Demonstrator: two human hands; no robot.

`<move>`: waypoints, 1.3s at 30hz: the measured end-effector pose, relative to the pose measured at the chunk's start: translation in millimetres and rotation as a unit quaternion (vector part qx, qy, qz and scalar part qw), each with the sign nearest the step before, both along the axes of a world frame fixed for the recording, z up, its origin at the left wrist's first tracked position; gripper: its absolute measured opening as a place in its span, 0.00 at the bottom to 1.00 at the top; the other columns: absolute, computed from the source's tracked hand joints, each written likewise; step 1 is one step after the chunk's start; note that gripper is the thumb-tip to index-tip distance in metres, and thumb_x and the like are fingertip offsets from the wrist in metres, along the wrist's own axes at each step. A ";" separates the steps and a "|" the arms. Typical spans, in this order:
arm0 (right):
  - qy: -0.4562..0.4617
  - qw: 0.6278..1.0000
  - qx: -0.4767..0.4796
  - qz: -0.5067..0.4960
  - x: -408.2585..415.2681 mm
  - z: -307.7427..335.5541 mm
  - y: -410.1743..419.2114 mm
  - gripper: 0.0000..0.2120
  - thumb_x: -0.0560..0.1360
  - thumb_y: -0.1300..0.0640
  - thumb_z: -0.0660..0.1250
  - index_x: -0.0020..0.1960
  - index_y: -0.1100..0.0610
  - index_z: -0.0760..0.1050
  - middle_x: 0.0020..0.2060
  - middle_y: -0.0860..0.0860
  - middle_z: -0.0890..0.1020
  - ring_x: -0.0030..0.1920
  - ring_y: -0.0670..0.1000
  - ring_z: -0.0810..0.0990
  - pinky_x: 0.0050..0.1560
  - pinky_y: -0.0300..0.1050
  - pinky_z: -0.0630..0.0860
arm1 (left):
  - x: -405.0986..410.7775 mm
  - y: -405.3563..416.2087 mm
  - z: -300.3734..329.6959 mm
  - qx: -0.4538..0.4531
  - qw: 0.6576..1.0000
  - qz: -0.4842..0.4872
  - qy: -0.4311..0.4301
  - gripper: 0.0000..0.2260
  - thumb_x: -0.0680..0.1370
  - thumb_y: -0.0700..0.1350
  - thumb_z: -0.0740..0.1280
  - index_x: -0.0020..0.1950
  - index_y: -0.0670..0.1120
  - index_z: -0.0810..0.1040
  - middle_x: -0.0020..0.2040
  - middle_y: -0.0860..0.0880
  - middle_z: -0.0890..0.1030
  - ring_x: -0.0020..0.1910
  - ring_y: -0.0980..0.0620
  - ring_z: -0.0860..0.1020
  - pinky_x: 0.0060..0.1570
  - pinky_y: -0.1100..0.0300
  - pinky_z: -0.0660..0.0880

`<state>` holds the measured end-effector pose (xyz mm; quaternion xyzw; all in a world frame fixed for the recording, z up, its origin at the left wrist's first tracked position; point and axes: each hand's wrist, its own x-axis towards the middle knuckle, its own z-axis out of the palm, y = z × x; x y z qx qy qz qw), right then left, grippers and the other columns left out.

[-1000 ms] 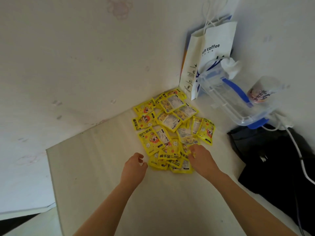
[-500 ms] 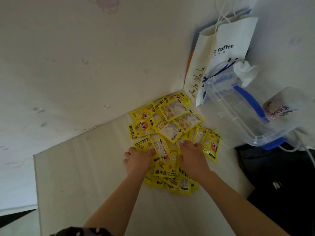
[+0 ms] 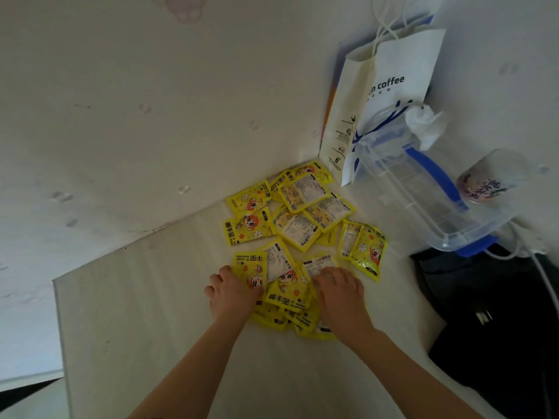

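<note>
— While both hands rest on the heap, where exactly do the hand-warmer packets [image 3: 298, 229] lie?

— Spread loose and overlapping on the table [image 3: 145, 313], in the corner by the wall, just in front of the paper bag [image 3: 390, 95] and the clear plastic box [image 3: 423, 201].

— And the hands?

— The right hand [image 3: 340, 293] lies flat on the near packets, fingers fairly straight, gripping nothing. The left hand [image 3: 233, 293] has bent fingers at one packet's edge; whether they pinch it cannot be told.

— How would the person find them to handle?

— Probably light, thin and floppy, with slick film that lets one packet slide over another. They are best raked together with flat palms, or pinched one at a time at the sealed edge, not the soft middle.
</note>
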<state>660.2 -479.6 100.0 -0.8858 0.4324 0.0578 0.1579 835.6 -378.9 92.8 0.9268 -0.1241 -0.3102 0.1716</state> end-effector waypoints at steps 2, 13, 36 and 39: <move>-0.021 0.999 0.032 -0.037 1.2 4.6 -5.1 0.15 0.77 0.57 0.64 0.63 0.53 0.74 0.60 0.53 0.76 0.58 0.58 0.76 0.57 0.55 0.74 | 2.0 6.0 0.7 0.004 1.000 -0.003 0.009 0.39 0.68 0.52 0.75 0.72 0.45 0.60 0.67 0.42 0.66 0.68 0.39 0.63 0.65 0.47 0.64; 0.030 0.971 0.106 -0.211 15.3 8.6 -25.2 0.39 0.72 0.47 0.71 0.74 0.57 0.54 0.67 0.60 0.67 0.68 0.61 0.64 0.63 0.55 0.68 | 20.7 20.5 3.0 -0.044 0.999 0.010 0.017 0.25 0.67 0.45 0.77 0.59 0.48 0.70 0.58 0.45 0.73 0.58 0.41 0.74 0.56 0.46 0.74; -0.185 0.873 0.262 -0.368 -66.7 19.3 -29.8 0.09 0.69 0.63 0.74 0.43 0.52 0.77 0.39 0.52 0.83 0.41 0.54 0.82 0.47 0.50 0.80 | 21.2 -38.2 30.4 -0.161 0.972 -0.132 0.110 0.13 0.73 0.39 0.72 0.55 0.49 0.77 0.48 0.52 0.79 0.51 0.49 0.77 0.49 0.59 0.71; -0.197 0.877 0.260 -0.352 -65.2 14.4 -29.3 0.07 0.70 0.63 0.73 0.45 0.55 0.78 0.39 0.51 0.82 0.39 0.51 0.81 0.44 0.46 0.78 | 22.0 -42.2 25.1 -0.120 0.977 -0.171 0.053 0.14 0.74 0.42 0.71 0.59 0.45 0.77 0.51 0.49 0.78 0.54 0.48 0.75 0.54 0.56 0.71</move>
